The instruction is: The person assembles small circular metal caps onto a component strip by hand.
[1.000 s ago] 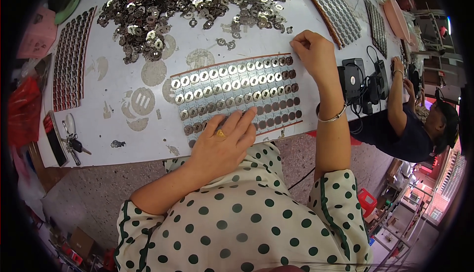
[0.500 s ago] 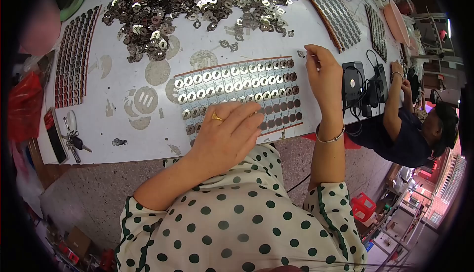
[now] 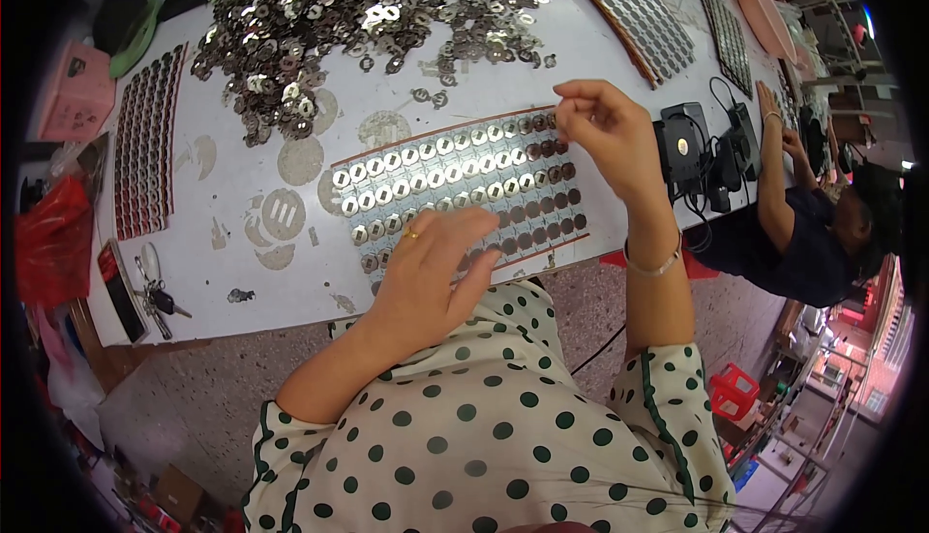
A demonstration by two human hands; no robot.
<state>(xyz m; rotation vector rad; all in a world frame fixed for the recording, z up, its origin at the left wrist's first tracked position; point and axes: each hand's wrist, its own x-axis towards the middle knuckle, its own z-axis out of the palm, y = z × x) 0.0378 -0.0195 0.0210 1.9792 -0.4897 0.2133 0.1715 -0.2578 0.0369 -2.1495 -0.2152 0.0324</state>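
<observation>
A bluish-grey panel [image 3: 406,221] with brown edge strips lies before me, carrying rows of round pieces. Shiny metal pieces [image 3: 429,171] with dark centres cover many spots; dark round discs [image 3: 542,212] show toward its right and near side. Across the panel's near-left part is my left hand [image 3: 435,267], thumb apart from its stretched fingers, with nothing visible in it. Over the far right corner, my right hand [image 3: 614,141] has its fingers curled toward the thumb. Whatever may be between those fingertips is too small to make out.
A heap of loose metal pieces [image 3: 319,30] covers the table's far side. Similar panels lie left [image 3: 145,151] and far right [image 3: 629,10]. Black adapters with cables [image 3: 687,151] sit right. Keys [image 3: 164,299] lie near left. A co-worker [image 3: 803,233] works at right.
My right hand has moved left, over the panel's far right corner, with its fingers more curled. My left thumb has spread from the fingers. The view has shifted slightly.
</observation>
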